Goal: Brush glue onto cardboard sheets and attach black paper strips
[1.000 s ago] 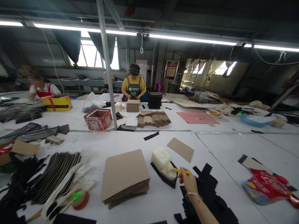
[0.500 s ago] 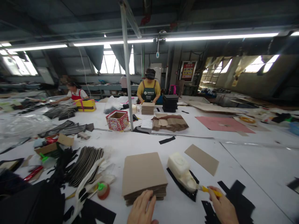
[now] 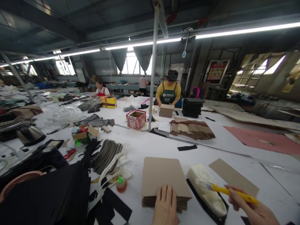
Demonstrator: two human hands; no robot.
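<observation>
Fingers (image 3: 236, 196) grip a yellow brush (image 3: 228, 191) (left hand (image 3: 166, 205) flat on cardboard stack (image 3: 164, 178)).

Both hands, left hand (image 3: 165, 206) and right hand (image 3: 254, 210), are bare, with no gloves, rings or sleeves showing.

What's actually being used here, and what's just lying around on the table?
In use:
left hand on cardboard stack
right hand holding yellow brush
white glue tub

Lying about:
red patterned box
loose cardboard sheet
small orange bottle
</observation>
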